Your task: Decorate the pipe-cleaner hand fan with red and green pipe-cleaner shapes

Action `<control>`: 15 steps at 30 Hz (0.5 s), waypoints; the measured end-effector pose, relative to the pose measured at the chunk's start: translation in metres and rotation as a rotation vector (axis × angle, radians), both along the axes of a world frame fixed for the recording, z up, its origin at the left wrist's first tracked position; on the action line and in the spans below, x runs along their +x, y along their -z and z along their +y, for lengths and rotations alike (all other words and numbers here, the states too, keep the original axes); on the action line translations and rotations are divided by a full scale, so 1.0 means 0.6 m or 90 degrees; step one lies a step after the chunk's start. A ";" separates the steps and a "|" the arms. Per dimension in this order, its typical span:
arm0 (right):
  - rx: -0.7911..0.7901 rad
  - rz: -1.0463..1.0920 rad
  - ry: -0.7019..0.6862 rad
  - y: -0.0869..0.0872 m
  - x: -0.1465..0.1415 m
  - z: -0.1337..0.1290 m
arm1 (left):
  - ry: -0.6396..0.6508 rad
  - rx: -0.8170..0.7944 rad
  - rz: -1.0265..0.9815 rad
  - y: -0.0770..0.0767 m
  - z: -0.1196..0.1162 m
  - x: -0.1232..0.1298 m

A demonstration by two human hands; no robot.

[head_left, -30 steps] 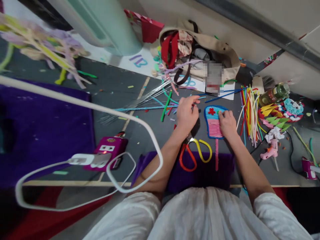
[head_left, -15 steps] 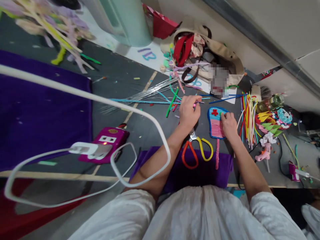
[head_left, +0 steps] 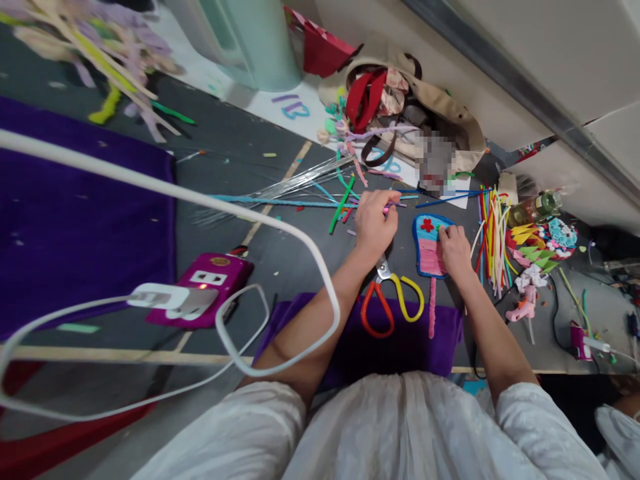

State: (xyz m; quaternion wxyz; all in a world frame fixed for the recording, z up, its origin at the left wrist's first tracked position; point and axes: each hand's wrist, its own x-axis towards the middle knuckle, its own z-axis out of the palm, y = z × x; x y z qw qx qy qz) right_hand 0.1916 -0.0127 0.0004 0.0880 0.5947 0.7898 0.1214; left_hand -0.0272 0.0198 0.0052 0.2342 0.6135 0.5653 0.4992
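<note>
My right hand (head_left: 455, 248) is closed, its fingertips at a small green piece (head_left: 439, 229) on the pipe-cleaner popsicle (head_left: 431, 252). The popsicle lies flat, blue above and pink below, with a dark blue outline, a red flower and a pink stick. My left hand (head_left: 376, 223) is up and left of it, fingers curled together over loose pipe-cleaner scraps (head_left: 342, 205). A bit of pink shows at its fingertips; I cannot tell what it is. Just below that hand lie scissors (head_left: 383, 270) with one red and one yellow handle, their blade tips hidden.
Pipe cleaners (head_left: 495, 237) lie bundled to the right, beside a glass bottle (head_left: 535, 207) and a pink glue gun (head_left: 524, 303). A beige bag (head_left: 460, 117) stands behind. A white cable (head_left: 280, 223) loops across the left foreground near a magenta power strip (head_left: 227, 273).
The view has shifted slightly, so most things appear a little further left. Both hands keep nearly the same pose and place on the table.
</note>
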 end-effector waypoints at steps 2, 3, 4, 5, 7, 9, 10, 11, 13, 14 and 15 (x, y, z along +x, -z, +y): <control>-0.004 0.002 0.004 -0.001 -0.001 0.000 | -0.002 -0.008 0.001 0.000 0.000 0.000; -0.005 0.003 0.005 -0.002 -0.001 0.000 | -0.004 -0.012 0.003 0.000 0.000 0.000; -0.005 0.004 0.005 -0.002 -0.002 0.000 | -0.006 -0.015 0.006 0.000 0.001 0.000; -0.005 0.004 0.005 -0.002 -0.002 0.001 | -0.007 -0.016 0.008 0.001 0.001 0.000; -0.005 0.000 0.004 -0.002 -0.002 0.001 | -0.009 -0.014 0.009 0.001 0.001 0.000; -0.005 -0.005 0.004 -0.002 -0.002 0.001 | -0.008 -0.010 0.010 0.001 0.001 0.000; -0.004 -0.006 0.004 -0.002 -0.002 0.001 | -0.008 -0.010 0.010 0.002 0.002 0.000; -0.003 -0.007 0.003 -0.002 -0.002 0.001 | -0.007 -0.011 0.011 0.002 0.002 0.000; 0.001 -0.004 0.000 -0.001 -0.002 0.001 | -0.005 -0.017 0.014 0.002 0.002 0.000; 0.003 -0.002 0.000 -0.001 -0.002 0.001 | -0.004 -0.019 0.014 0.002 0.002 0.000; 0.004 -0.001 0.000 -0.001 -0.002 0.001 | -0.004 -0.020 0.014 0.003 0.002 0.000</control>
